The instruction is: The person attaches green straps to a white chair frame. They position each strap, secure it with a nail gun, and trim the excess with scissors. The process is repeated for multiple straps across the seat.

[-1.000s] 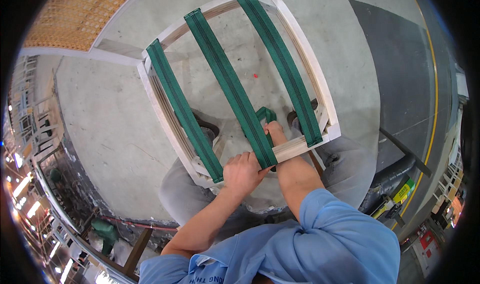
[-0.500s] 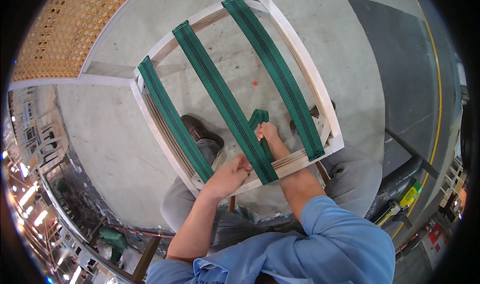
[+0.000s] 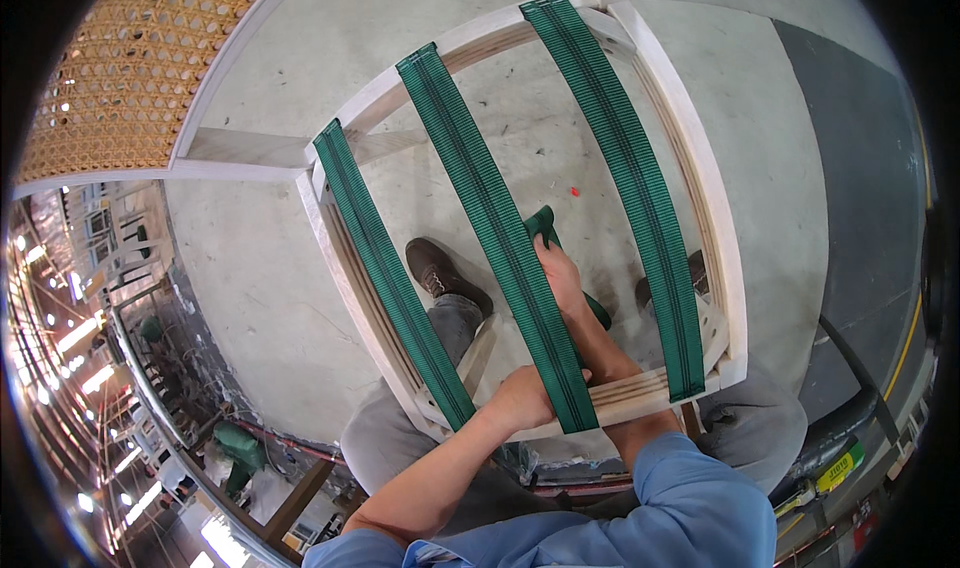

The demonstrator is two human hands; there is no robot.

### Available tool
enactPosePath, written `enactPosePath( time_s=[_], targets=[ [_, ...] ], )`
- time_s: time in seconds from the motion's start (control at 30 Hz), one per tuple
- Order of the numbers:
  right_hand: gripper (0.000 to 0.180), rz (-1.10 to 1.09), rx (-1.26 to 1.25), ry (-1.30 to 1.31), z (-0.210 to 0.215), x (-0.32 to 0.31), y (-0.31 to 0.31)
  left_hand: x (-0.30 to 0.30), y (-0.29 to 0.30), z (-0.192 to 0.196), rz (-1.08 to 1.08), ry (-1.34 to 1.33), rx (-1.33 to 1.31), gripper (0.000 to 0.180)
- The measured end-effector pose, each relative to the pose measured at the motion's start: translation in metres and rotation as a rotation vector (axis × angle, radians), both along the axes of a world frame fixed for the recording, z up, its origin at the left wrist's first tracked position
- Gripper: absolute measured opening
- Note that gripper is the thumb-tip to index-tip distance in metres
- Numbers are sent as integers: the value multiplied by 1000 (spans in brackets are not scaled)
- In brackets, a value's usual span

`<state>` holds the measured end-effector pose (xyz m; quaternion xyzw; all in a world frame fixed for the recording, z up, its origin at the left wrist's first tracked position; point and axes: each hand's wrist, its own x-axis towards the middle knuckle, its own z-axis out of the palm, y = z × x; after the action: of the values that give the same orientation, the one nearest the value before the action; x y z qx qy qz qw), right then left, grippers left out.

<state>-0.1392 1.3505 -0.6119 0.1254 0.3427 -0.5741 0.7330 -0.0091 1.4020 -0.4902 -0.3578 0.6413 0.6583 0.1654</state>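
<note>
A wooden seat frame (image 3: 668,388) lies across my lap, with three green webbing straps stretched over it: a left strap (image 3: 385,273), a middle strap (image 3: 495,233) and a right strap (image 3: 632,183). Below the straps, my right hand (image 3: 560,273) is closed on a loose length of green webbing (image 3: 541,220); my right forearm passes under the near rail. Part of that webbing hangs behind the wrist. At the near rail, my left hand (image 3: 522,398) reaches under the middle strap; fingertips show at its right edge, but most of the fingers are hidden.
A woven cane panel (image 3: 130,78) in a pale frame joins the seat at the upper left. Both my shoes (image 3: 445,276) rest on the grey floor, where a small red bit (image 3: 575,192) lies. Dark padded tubing (image 3: 845,368) and a yellow-green package (image 3: 838,468) are at right.
My left hand has moved from beside the middle strap to under it. My right hand has moved forward with the loose webbing. The whole view has shifted, placing the frame lower and further right.
</note>
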Motion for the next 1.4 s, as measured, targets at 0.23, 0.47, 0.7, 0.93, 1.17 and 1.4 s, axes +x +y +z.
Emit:
enactPosePath(
  time_s=[0.23, 0.47, 0.7, 0.93, 1.17, 1.4],
  targets=[
    [38, 53, -102, -140, -12, 2, 15, 2, -1, -4, 154, -21, 196, 32],
    [29, 258, -21, -129, 7, -2, 90, -3, -7, 6, 89, 97, 106, 37],
    [48, 1467, -188, 1435, 190, -60, 225, -7, -14, 5, 96, -64, 253, 25],
    [28, -84, 936, 1731, 355, -194, 495, -23, -4, 35, 167, -75, 241, 38],
    [41, 95, 1237, 1325, 299, -246, 635, -28, -4, 38, 221, -17, 323, 35],
    [48, -96, 965, 1674, 312, -240, 617, -36, -9, 44, 127, -64, 256, 31]
  ],
)
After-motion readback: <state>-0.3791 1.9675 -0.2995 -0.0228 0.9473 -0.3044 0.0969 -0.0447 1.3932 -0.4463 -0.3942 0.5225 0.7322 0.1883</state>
